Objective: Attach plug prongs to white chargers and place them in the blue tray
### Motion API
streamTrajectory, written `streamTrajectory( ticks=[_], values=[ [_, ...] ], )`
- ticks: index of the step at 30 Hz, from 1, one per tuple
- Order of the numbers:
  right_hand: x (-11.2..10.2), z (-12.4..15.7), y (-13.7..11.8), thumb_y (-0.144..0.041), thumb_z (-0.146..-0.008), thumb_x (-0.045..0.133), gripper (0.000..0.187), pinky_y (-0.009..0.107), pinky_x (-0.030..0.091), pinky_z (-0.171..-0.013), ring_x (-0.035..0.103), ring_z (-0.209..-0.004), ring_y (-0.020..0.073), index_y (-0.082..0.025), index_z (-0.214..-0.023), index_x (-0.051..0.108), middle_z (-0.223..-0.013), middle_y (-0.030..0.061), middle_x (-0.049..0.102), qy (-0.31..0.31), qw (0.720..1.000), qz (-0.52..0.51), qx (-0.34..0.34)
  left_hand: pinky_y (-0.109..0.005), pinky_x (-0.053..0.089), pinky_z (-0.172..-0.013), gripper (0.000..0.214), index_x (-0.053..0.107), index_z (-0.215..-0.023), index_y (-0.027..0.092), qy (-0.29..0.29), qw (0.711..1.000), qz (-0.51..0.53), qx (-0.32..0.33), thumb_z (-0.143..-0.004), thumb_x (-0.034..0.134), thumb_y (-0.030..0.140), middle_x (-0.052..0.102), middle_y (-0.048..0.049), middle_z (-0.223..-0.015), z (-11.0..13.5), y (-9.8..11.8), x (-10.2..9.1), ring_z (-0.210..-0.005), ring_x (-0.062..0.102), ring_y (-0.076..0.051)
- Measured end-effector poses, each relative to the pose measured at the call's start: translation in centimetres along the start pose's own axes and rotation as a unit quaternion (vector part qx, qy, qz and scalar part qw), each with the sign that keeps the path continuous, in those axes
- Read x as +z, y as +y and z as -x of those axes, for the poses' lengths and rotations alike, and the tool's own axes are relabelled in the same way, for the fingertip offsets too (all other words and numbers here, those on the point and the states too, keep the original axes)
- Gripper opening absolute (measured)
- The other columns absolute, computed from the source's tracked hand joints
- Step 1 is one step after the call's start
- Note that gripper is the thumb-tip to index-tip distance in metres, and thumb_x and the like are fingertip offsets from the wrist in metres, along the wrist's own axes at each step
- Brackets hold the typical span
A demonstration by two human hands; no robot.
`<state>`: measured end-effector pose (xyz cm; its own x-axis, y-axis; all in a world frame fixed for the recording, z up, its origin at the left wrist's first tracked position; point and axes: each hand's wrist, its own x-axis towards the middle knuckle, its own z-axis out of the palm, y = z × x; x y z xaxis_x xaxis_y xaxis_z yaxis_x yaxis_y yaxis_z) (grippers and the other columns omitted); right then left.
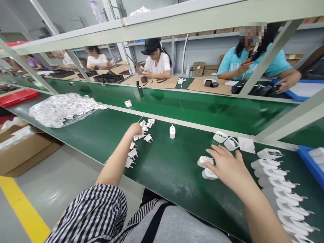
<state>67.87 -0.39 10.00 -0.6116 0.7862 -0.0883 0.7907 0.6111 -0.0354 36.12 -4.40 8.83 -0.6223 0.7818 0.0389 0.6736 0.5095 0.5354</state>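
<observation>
My left hand (135,129) reaches into a loose group of white two-pin plug pieces (148,138), its fingers curled down on one of them. The fingertips are partly hidden by the hand. My right hand (226,163) is open with fingers spread, its thumb and palm at two white charger housings (209,173) that stand side by side. Just beyond its fingers are two open-topped white housings (219,136). A single white charger (172,132) with its pins up stands between my hands.
White chargers (283,194) stand in a long row at right, beside a blue tray (311,165). A bag of white parts (63,109) lies at far left. A green belt (202,109) runs behind a low rail; several co-workers sit beyond it. Metal frame posts (269,57) cross the view.
</observation>
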Motion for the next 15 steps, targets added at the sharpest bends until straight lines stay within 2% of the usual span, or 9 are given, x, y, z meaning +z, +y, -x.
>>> streamTrajectory(
  ticks=[3, 4, 6, 7, 9, 11, 12, 13, 15],
  values=[
    [0.1, 0.9, 0.1, -0.034, -0.071, 0.043, 0.038, 0.049, 0.024, -0.087, 0.039, -0.106, 0.0246, -0.020, -0.105, 0.047, -0.115, 0.0083, 0.047, 0.051, 0.990, -0.129, -0.026, -0.029, 0.041, -0.066, 0.013, 0.055, -0.067, 0.017, -0.021, 0.999, -0.036, -0.003, -0.055, 0.055, 0.013, 0.056, 0.0005, -0.059, 1.9, 3.2, -2.2, -0.069, 0.054, -0.018],
    [0.1, 1.0, 0.0, -0.036, -0.071, 0.043, 0.042, 0.045, 0.029, -0.085, 0.042, -0.104, 0.0228, -0.020, -0.110, 0.042, -0.115, 0.0077, 0.046, 0.068, 0.979, -0.191, -0.028, -0.028, 0.042, -0.064, 0.019, 0.055, -0.076, 0.018, -0.034, 0.999, -0.016, 0.028, -0.057, 0.054, 0.015, 0.057, 0.0013, -0.063, 3.0, 4.7, -2.4, -0.066, 0.054, -0.016],
    [0.1, 1.1, -0.2, -0.038, -0.071, 0.043, 0.052, 0.036, 0.040, -0.076, 0.048, -0.096, 0.0193, -0.023, -0.119, 0.030, -0.117, 0.0065, 0.044, 0.102, 0.944, -0.314, -0.015, -0.025, 0.044, -0.058, 0.027, 0.054, -0.088, 0.021, -0.107, 0.982, 0.084, 0.133, -0.062, 0.053, 0.022, 0.058, 0.0026, -0.067, 5.7, 8.2, -1.5, -0.059, 0.054, -0.012],
    [0.2, 1.1, -0.2, -0.039, -0.071, 0.043, 0.054, 0.032, 0.043, -0.071, 0.051, -0.091, 0.0178, -0.024, -0.120, 0.026, -0.117, 0.0059, 0.043, 0.115, 0.924, -0.364, -0.006, -0.023, 0.044, -0.058, 0.028, 0.054, -0.089, 0.020, -0.138, 0.963, 0.146, 0.181, -0.061, 0.054, 0.023, 0.058, 0.0017, -0.076, 7.1, 9.9, -0.4, -0.061, 0.054, -0.011],
    [0.4, 1.1, 0.2, -0.038, -0.070, 0.045, 0.049, 0.028, 0.045, -0.064, 0.055, -0.081, 0.0162, -0.025, -0.116, 0.033, -0.112, 0.0045, 0.048, 0.146, 0.895, -0.422, 0.013, -0.019, 0.045, -0.061, 0.028, 0.055, -0.089, 0.018, -0.205, 0.908, 0.258, 0.259, -0.062, 0.054, 0.019, 0.054, -0.0015, -0.096, 9.4, 13.1, 2.6, -0.068, 0.056, -0.010],
    [0.8, 1.4, 1.2, -0.038, -0.069, 0.047, 0.036, 0.028, 0.045, -0.062, 0.056, -0.074, 0.0163, -0.024, -0.103, 0.046, -0.099, 0.0039, 0.056, 0.192, 0.875, -0.441, 0.046, -0.018, 0.045, -0.062, 0.031, 0.052, -0.097, 0.018, -0.301, 0.845, 0.322, 0.301, -0.067, 0.046, 0.014, 0.050, -0.0031, -0.102, 10.2, 15.5, 5.8, -0.068, 0.056, -0.008],
    [1.1, 1.6, 1.8, -0.038, -0.069, 0.048, 0.032, 0.029, 0.045, -0.061, 0.057, -0.071, 0.0165, -0.022, -0.096, 0.050, -0.091, 0.0038, 0.059, 0.219, 0.863, -0.450, 0.073, -0.019, 0.045, -0.061, 0.036, 0.047, -0.104, 0.019, -0.341, 0.824, 0.333, 0.306, -0.070, 0.041, 0.012, 0.049, -0.0038, -0.104, 10.0, 16.4, 7.3, -0.067, 0.057, -0.007],
    [1.5, 1.8, 2.6, -0.038, -0.068, 0.049, 0.029, 0.030, 0.045, -0.061, 0.057, -0.067, 0.0164, -0.021, -0.092, 0.052, -0.084, 0.0036, 0.060, 0.247, 0.843, -0.466, 0.104, -0.020, 0.046, -0.060, 0.040, 0.042, -0.110, 0.021, -0.366, 0.816, 0.330, 0.303, -0.071, 0.038, 0.010, 0.047, -0.0045, -0.106, 9.3, 17.2, 8.7, -0.066, 0.057, -0.007],
    [2.3, 2.1, 4.1, -0.038, -0.066, 0.051, 0.027, 0.030, 0.046, -0.058, 0.057, -0.062, 0.0153, -0.021, -0.087, 0.052, -0.076, 0.0022, 0.060, 0.300, 0.779, -0.529, 0.151, -0.022, 0.046, -0.061, 0.048, 0.033, -0.116, 0.021, -0.351, 0.845, 0.281, 0.290, -0.070, 0.038, 0.008, 0.043, -0.0071, -0.113, 7.0, 18.4, 11.2, -0.069, 0.057, -0.009]
  ],
)
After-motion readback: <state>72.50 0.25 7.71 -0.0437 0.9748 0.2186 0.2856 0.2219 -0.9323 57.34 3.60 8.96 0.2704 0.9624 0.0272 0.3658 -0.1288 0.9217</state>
